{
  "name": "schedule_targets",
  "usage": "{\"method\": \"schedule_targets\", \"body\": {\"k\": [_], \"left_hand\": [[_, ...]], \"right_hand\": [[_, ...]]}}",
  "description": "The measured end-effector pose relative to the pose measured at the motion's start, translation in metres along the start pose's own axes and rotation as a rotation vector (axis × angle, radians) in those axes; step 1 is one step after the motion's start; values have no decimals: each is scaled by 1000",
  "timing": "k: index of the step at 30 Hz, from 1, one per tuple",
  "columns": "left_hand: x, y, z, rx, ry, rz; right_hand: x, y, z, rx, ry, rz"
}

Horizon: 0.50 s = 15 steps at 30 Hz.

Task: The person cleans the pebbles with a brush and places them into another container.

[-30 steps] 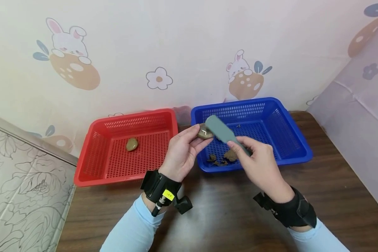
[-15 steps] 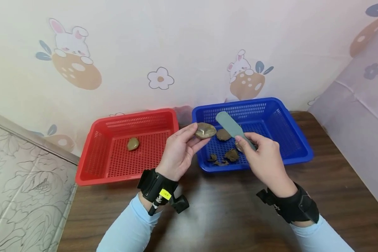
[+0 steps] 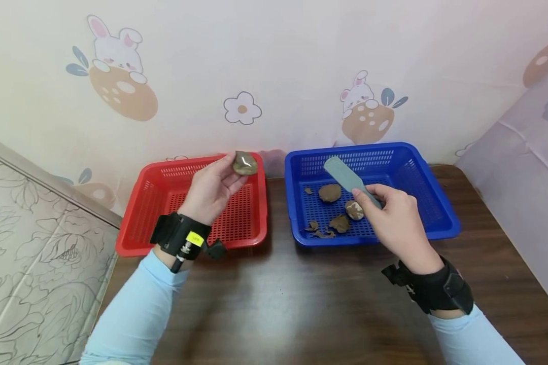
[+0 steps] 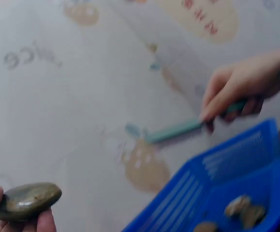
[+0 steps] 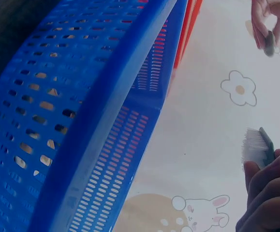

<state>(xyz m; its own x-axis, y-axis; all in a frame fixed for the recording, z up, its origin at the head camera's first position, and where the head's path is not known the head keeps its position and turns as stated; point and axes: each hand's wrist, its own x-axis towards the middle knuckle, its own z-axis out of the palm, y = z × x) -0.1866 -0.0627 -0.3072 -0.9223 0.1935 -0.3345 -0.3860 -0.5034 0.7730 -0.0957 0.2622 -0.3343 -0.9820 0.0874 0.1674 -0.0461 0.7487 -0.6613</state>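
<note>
Over the red basket point(image 3: 239, 215), my left hand point(image 3: 210, 192) pinches a smooth, shiny greenish-brown stone point(image 3: 245, 163) between thumb and fingers; the stone point(image 4: 29, 200) looks wet or polished in the left wrist view. My right hand point(image 3: 398, 219) grips a grey-green brush point(image 3: 344, 175) above the blue basket point(image 3: 422, 175). White bristles point(image 5: 255, 145) show along the brush's underside in the right wrist view. Inside the blue basket lie a brown, mud-coloured stone point(image 3: 330, 192), a patchy brown-and-white stone point(image 3: 354, 210) and a crumpled brown clump point(image 3: 340, 223).
Small brown crumbs point(image 3: 323, 234) are scattered on the blue basket's floor. Both baskets stand on a dark wooden table point(image 3: 274, 304) against a patterned wall covering point(image 3: 292, 76), with a narrow gap between them. A pale panel point(image 3: 41, 274) borders the table's left side.
My left hand has carried the stone left, from beside the blue basket to over the red one, and now hides the stone lying there. The brush has drawn away from the held stone.
</note>
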Motion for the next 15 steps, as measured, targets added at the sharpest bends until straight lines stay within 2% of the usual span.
{"method": "schedule_targets", "body": {"k": [4,7,10,15], "left_hand": [[14,15,-20,77,45,-30],[26,21,-33,176,66,-39],[40,24,-45,283,116,-59],[64,26,-67,395,194,-170]], "right_hand": [[4,1,0,-19,-41,13],[6,2,1,-38,-75,31],[8,2,0,-52,-106,33],[11,5,-1,-72,-130,20]]}}
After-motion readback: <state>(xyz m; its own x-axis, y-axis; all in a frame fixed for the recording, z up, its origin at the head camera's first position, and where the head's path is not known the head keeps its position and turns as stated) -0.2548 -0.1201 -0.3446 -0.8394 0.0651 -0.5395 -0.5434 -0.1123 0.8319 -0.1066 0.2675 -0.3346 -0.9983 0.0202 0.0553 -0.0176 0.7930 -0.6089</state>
